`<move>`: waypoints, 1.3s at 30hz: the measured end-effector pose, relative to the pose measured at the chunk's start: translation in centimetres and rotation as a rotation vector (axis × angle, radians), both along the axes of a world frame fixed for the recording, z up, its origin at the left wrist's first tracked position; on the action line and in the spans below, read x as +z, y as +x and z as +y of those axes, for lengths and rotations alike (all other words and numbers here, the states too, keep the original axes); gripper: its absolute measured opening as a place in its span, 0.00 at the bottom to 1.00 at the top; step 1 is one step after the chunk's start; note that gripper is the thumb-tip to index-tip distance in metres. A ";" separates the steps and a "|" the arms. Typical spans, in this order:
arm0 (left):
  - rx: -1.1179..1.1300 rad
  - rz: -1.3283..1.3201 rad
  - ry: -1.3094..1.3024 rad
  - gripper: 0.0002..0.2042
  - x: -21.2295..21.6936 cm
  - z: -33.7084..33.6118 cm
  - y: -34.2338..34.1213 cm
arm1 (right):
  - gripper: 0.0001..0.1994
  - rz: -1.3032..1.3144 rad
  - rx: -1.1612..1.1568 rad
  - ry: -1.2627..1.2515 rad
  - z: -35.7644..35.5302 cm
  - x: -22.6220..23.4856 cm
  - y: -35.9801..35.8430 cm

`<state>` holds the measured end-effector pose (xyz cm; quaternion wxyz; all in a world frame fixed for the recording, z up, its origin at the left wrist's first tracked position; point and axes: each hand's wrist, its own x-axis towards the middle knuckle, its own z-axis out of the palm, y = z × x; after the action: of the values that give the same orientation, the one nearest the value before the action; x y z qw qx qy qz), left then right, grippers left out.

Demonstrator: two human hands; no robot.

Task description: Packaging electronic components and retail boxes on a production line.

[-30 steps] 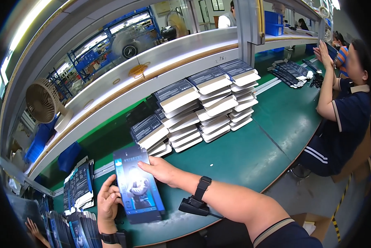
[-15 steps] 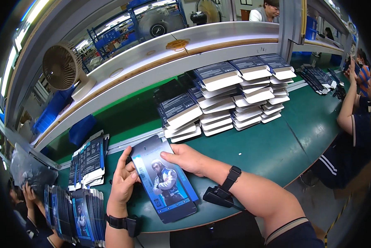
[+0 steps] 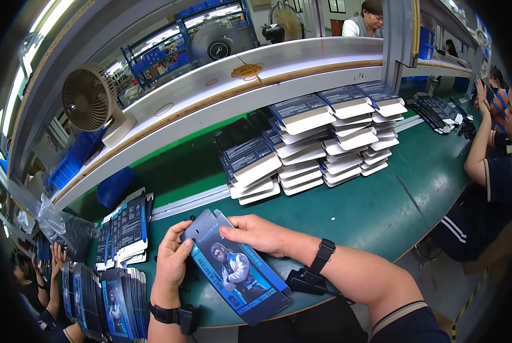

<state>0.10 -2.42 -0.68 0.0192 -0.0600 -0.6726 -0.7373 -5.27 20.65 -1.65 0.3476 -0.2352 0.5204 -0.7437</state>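
Note:
A thin, dark blue printed carton with a picture of a figure on its front is held above the near edge of the green table. My left hand grips its upper left edge, thumb on the front. Gripping the upper right edge is my right hand, its thumb lying across the printed face. At the carton's top end, flaps stand out, and a gap shows between them. Fingers behind the carton are hidden. Both wrists wear black straps with small dark modules.
Stacked open cartons with white flaps stand at the back. Left lie more cartons and upright rows of printed cartons. A shelf with a fan runs above. Co-workers' arms show at right and left.
The carton has tilted further, its lower end swinging right, and its top flaps now stand apart. Both hands have shifted slightly downward with it. At left, a co-worker's hands have moved.

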 end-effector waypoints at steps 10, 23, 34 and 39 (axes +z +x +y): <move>-0.031 -0.002 -0.148 0.15 0.2 -0.3 0.2 | 0.15 0.001 0.008 0.017 -0.3 0.2 0.4; -0.041 -0.026 -0.129 0.13 0.0 -0.6 0.5 | 0.20 0.003 0.146 0.106 -0.4 -0.1 0.4; -0.129 0.103 0.216 0.09 -0.3 -0.2 -0.1 | 0.26 0.081 0.134 0.114 -0.8 -0.5 0.6; -0.190 0.256 0.417 0.09 0.3 1.1 0.1 | 0.32 0.257 0.183 0.210 -1.9 0.0 2.3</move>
<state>0.19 -1.31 -0.40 0.0468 -0.2107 -0.4893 -0.8450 -2.96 18.79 -1.63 0.3671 -0.3370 0.6119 -0.6142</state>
